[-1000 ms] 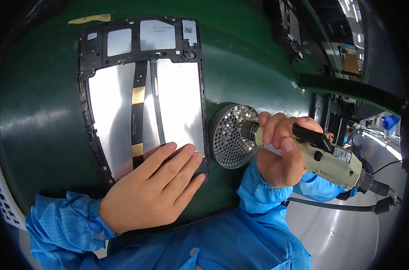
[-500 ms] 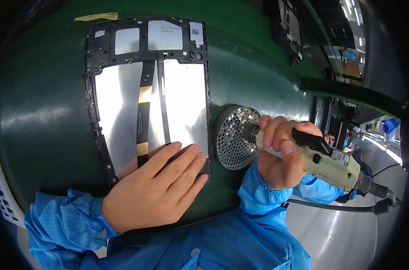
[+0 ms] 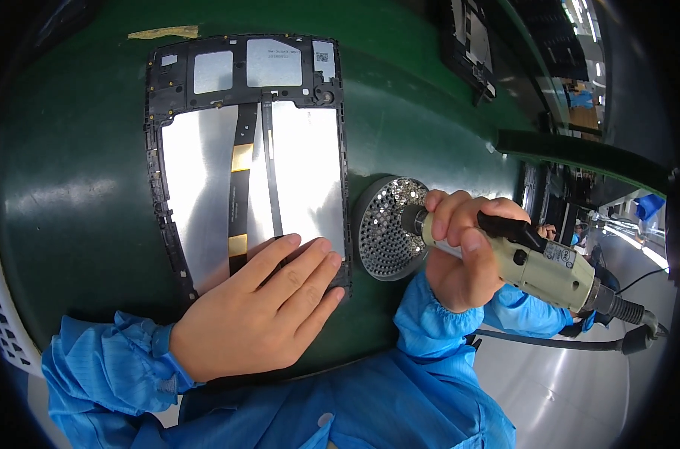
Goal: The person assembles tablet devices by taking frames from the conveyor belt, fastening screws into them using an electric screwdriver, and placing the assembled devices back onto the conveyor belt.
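A black tablet frame (image 3: 242,93) with silver metal plates and dark flex cables lies on the green work surface. My left hand (image 3: 269,307) rests flat on its near end, fingers stretched out. In my right hand (image 3: 471,247) is a cream-coloured electric screwdriver (image 3: 538,269) with a black lever, held nearly level. Its dark nose points left into a round grey screw dish (image 3: 388,238), which stands just right of the frame and holds many small shiny screws among rows of holes. The bit's tip is hidden in the dish.
A second tablet frame (image 3: 471,45) lies at the far right. A green bar (image 3: 579,153) edges the right side. The screwdriver's black cable (image 3: 549,342) trails right. A yellowish strip (image 3: 162,33) lies beyond the frame, and a white perforated basket (image 3: 9,322) stands at the left edge.
The screwdriver and my right hand have shifted slightly left, its nose still over the screw dish. My left hand stays in place on the tablet frame.
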Available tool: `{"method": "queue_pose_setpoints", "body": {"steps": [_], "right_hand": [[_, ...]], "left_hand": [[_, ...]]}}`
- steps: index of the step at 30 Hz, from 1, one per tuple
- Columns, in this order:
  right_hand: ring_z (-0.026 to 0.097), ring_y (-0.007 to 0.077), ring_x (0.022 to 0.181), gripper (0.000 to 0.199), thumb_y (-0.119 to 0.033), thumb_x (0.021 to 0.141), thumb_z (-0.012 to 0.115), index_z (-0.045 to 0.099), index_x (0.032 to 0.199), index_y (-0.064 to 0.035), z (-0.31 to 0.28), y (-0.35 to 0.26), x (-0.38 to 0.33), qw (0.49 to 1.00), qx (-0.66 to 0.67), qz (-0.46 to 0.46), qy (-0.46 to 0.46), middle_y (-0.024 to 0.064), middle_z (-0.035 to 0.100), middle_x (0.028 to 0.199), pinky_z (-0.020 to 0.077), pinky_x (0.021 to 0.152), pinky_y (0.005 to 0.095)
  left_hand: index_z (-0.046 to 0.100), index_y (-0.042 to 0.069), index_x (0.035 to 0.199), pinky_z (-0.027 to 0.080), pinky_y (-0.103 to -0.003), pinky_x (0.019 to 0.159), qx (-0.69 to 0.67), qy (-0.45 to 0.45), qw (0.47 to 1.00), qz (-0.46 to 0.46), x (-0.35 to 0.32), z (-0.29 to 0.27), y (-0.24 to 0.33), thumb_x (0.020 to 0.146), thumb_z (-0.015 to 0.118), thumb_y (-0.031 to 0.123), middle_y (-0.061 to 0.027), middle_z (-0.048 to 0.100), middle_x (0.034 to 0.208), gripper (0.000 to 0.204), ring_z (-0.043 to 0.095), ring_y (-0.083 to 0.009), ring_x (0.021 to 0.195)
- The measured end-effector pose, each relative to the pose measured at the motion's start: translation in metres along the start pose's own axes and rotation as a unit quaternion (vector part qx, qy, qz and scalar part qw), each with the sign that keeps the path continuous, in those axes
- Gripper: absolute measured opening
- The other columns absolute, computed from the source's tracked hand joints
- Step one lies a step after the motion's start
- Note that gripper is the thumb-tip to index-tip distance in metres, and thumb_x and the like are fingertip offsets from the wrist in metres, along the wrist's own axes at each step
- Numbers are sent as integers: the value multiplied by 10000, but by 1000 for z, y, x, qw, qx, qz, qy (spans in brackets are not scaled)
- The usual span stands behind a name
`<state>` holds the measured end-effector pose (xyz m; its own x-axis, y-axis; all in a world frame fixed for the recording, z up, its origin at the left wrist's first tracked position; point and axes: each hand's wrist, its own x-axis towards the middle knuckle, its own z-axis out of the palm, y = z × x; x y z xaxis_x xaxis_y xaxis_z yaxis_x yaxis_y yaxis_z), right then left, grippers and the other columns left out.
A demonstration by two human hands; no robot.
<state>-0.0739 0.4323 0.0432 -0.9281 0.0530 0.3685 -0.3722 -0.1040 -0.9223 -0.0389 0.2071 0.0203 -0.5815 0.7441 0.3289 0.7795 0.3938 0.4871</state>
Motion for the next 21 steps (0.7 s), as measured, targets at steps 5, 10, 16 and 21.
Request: {"method": "queue_pose_setpoints", "body": {"steps": [5,10,16,21], "right_hand": [[536,208,632,389,-83,826,625,477,1185,-62,1,-8,-2,1000,-17,-26,4,79,527,691,449,716,439],[513,167,624,362,-178,856,604,467,1187,-130,10,-50,-17,997,-27,-62,-37,13,469,639,405,656,374],[553,219,543,338,9,757,618,462,1055,-30,20,-42,-43,993,11,-16,-114,94,545,646,486,583,427],[546,217,527,326,34,725,611,477,1019,-9,28,-39,-47,994,24,-34,-102,102,546,645,484,559,422]], "left_hand": [[694,65,989,411,-435,1000,18,8,1000,10,-1,1,-1,774,631,104,-163,622,1157,228,562,-308,1131],[691,45,991,406,-449,1004,21,4,1000,15,-3,0,-1,773,619,105,-171,623,1147,237,554,-312,1142],[692,36,984,400,-456,1007,10,-1,1000,24,1,2,-4,759,618,123,-174,607,1161,252,544,-316,1148],[694,22,965,411,-453,992,22,10,999,22,-1,2,-3,755,617,129,-180,600,1158,248,545,-315,1135]]}}
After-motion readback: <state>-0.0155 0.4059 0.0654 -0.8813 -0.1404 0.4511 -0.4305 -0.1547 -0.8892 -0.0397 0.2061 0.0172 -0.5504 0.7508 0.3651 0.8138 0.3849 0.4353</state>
